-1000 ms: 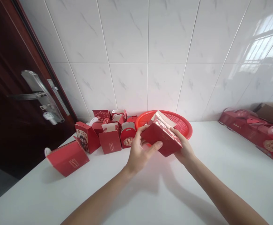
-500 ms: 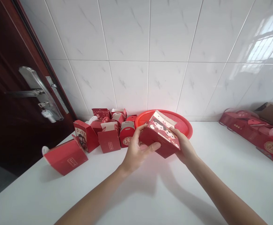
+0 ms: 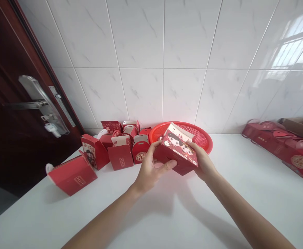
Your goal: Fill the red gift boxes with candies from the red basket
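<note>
Between my hands is a red gift box [image 3: 181, 149] printed with two cartoon figures, held tilted above the white table with a pale flap at its far end. My left hand [image 3: 151, 169] grips its left side, thumb on the red near face. At the right, my right hand [image 3: 204, 160] is closed on the box's edge, its thumb near the printed face; the fingers underneath are hidden. Behind the box, a red plastic basket [image 3: 205, 138] stands against the wall, partly covered by the box and hands.
Several red gift boxes [image 3: 120, 157] are grouped left of the basket. Another box [image 3: 74, 175] lies on its side at the front left. More red boxes [image 3: 278, 141] line the table's right side. A dark door [image 3: 8, 131] with a metal handle is at the left.
My hands keep the same hold on the gift box, which has hardly moved. The whole view has shifted very slightly.
</note>
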The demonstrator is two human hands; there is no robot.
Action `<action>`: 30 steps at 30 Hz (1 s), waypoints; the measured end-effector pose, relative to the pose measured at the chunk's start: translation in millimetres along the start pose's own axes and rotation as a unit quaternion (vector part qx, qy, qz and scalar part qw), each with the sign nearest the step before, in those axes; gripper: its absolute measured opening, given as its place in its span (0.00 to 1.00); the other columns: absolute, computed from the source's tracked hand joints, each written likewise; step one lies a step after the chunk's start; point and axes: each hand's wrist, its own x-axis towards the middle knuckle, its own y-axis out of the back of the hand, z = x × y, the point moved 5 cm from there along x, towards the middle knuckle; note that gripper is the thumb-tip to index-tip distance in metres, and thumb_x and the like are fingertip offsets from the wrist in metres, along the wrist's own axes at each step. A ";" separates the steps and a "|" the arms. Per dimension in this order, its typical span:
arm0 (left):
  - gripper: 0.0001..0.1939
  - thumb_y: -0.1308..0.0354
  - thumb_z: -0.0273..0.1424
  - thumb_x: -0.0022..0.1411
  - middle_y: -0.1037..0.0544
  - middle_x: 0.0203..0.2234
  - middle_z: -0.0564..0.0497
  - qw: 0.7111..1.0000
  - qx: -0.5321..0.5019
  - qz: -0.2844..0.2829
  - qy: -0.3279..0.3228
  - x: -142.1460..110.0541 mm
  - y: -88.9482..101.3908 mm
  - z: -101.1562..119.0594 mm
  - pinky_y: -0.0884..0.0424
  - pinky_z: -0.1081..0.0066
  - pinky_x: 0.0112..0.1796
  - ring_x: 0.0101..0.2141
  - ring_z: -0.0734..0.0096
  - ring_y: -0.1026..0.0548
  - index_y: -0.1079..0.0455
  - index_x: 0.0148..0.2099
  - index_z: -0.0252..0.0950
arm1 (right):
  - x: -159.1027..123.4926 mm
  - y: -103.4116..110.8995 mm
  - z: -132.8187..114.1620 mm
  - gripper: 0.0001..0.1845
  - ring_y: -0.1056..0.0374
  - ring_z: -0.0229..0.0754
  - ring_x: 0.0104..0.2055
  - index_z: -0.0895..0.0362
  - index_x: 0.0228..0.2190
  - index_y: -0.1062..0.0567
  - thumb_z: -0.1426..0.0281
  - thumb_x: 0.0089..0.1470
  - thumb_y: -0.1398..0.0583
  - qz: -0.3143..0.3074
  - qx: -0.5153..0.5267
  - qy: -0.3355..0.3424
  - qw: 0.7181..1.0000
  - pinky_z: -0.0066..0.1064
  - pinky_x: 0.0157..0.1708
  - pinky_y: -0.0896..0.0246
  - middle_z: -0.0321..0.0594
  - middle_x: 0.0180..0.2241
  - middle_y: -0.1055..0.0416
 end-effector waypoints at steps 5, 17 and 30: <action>0.32 0.28 0.38 0.56 0.21 0.53 0.45 1.000 0.009 0.004 0.004 -1.4 1.4 -0.6 0.22 0.59 0.50 0.51 0.55 0.21 0.36 0.59 0.41 | 1.6 0.9 0.9 0.11 0.22 0.43 0.32 0.59 0.37 0.19 0.64 0.61 0.38 -0.011 -0.002 0.008 1.000 0.28 0.29 0.29 0.44 0.34 0.18; 0.31 0.28 0.37 0.57 0.22 0.54 0.45 1.000 0.014 0.000 0.002 -2.2 1.1 1.5 0.22 0.60 0.50 0.51 0.55 0.21 0.35 0.59 0.42 | 1.0 0.1 0.7 0.12 0.23 0.43 0.33 0.58 0.36 0.18 0.64 0.62 0.38 -0.036 -0.005 0.019 0.999 0.28 0.31 0.29 0.43 0.34 0.18; 0.31 0.29 0.38 0.57 0.22 0.54 0.45 1.000 0.020 -0.005 0.005 -0.7 0.6 -1.8 0.23 0.59 0.51 0.52 0.55 0.21 0.36 0.59 0.41 | 3.3 2.7 -0.8 0.11 0.22 0.46 0.35 0.57 0.36 0.19 0.62 0.58 0.36 -0.025 -0.012 0.021 0.999 0.30 0.32 0.29 0.43 0.34 0.18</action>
